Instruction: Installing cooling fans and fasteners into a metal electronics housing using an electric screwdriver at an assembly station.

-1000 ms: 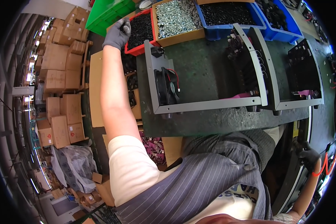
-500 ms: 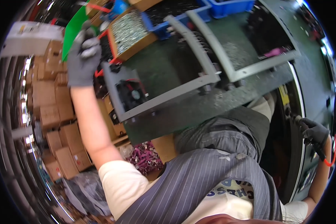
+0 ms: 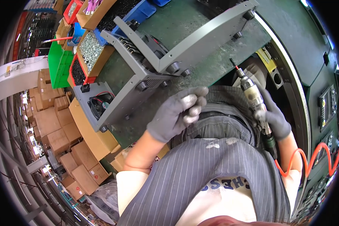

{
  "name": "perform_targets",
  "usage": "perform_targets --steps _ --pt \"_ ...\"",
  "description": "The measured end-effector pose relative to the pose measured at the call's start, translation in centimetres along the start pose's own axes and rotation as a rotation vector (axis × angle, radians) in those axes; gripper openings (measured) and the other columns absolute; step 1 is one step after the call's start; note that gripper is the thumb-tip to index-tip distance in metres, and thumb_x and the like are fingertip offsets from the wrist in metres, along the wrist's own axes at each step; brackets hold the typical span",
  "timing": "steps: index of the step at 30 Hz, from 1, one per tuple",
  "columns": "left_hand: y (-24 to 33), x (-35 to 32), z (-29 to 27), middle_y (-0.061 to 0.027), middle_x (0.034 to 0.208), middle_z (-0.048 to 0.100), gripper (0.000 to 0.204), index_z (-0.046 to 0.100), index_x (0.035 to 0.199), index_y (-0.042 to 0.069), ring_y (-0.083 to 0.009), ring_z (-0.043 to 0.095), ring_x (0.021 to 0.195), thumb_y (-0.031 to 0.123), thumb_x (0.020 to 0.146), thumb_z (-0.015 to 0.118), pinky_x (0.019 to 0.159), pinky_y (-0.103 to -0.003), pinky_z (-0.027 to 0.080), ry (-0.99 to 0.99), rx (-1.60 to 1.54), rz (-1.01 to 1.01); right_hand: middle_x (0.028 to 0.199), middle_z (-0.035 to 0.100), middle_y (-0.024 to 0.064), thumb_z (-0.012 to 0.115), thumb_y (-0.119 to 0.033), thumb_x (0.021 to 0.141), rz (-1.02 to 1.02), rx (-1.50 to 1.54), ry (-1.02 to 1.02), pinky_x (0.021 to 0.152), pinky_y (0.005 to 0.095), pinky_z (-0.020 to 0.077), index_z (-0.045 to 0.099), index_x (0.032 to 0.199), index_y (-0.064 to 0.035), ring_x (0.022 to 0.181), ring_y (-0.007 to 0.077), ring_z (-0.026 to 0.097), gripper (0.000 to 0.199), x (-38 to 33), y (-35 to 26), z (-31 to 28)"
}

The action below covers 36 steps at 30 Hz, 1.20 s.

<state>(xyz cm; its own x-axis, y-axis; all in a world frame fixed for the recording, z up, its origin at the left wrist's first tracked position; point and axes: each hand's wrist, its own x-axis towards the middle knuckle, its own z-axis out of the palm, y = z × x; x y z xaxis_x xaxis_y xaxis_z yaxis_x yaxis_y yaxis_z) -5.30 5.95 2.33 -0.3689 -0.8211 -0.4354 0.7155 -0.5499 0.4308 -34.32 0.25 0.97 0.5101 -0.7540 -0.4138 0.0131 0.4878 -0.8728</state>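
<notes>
My right hand (image 3: 273,118), in a grey glove, is wrapped round a power screwdriver (image 3: 251,95), its bit pointing up and away over the bench edge. An orange-red coiled hose (image 3: 307,165) trails from the tool's lower end. In front of my waist my left hand (image 3: 173,115), also gloved, is closed with curled fingers; whatever they may pinch is too small to make out. Beyond it, two grey metal housings (image 3: 129,95) with black round feet stand side by side on the green bench (image 3: 222,56). A black fan (image 3: 98,105) with red wires sits in the left one.
Left of the housings are a cardboard box of silvery screws (image 3: 89,51), a red bin (image 3: 77,71) with small black parts, a green bin (image 3: 59,62) and a blue bin (image 3: 141,13). Brown cartons (image 3: 49,116) are stacked at the left. A white-edged bench side (image 3: 290,60) runs along my right.
My left hand has come back from near the bins to in front of my waist. My right hand has brought the screwdriver inward and up from the far right. The view has shifted.
</notes>
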Motion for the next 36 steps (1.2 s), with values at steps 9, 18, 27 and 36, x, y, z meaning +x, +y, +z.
perform_targets --steps 9,18,27,36 --pt "-1.5 6.6 -0.8 -0.0086 0.102 0.056 0.029 0.05 0.121 0.002 -0.0133 0.053 0.08 0.015 0.097 0.045 0.067 -0.026 0.048 -0.004 -0.139 0.079 0.092 0.056 0.006 0.07 -0.035 0.058 0.245 0.217 -0.153 0.063 0.0228 0.0484 0.046 0.124 0.0054 0.074 0.0121 0.057 0.081 0.8 2.2 -3.3" --pt "-1.5 8.9 3.4 -0.0028 0.073 0.054 0.037 0.06 0.092 0.002 -0.0089 0.045 0.06 0.035 0.097 0.046 0.052 -0.023 0.037 0.216 0.544 0.289 0.099 0.057 0.0051 0.081 -0.029 0.051 0.091 0.077 -0.264 0.081 0.0262 0.0416 0.051 0.119 0.0028 0.086 0.0136 0.052 0.08 -1.7 -1.8 -2.3" --pt "-1.1 9.4 4.4 0.0005 0.067 0.054 0.035 0.063 0.087 0.002 -0.0049 0.044 0.055 0.034 0.095 0.051 0.049 -0.02 0.035 0.268 0.768 0.349 0.096 0.057 0.005 0.079 -0.029 0.055 0.035 0.044 -0.303 0.079 0.0272 0.0426 0.051 0.118 0.0023 0.085 0.0139 0.052 0.076 -1.9 -1.6 -3.1" --pt "-0.6 9.6 5.0 0.0007 0.072 0.059 0.03 0.065 0.091 0.003 -0.003 0.045 0.055 0.032 0.092 0.057 0.049 -0.017 0.034 0.228 0.923 0.397 0.092 0.057 0.0059 0.079 -0.031 0.056 -0.023 -0.002 -0.298 0.076 0.0281 0.0431 0.053 0.114 0.0024 0.082 0.0149 0.052 0.072 -1.5 -0.6 -3.4"
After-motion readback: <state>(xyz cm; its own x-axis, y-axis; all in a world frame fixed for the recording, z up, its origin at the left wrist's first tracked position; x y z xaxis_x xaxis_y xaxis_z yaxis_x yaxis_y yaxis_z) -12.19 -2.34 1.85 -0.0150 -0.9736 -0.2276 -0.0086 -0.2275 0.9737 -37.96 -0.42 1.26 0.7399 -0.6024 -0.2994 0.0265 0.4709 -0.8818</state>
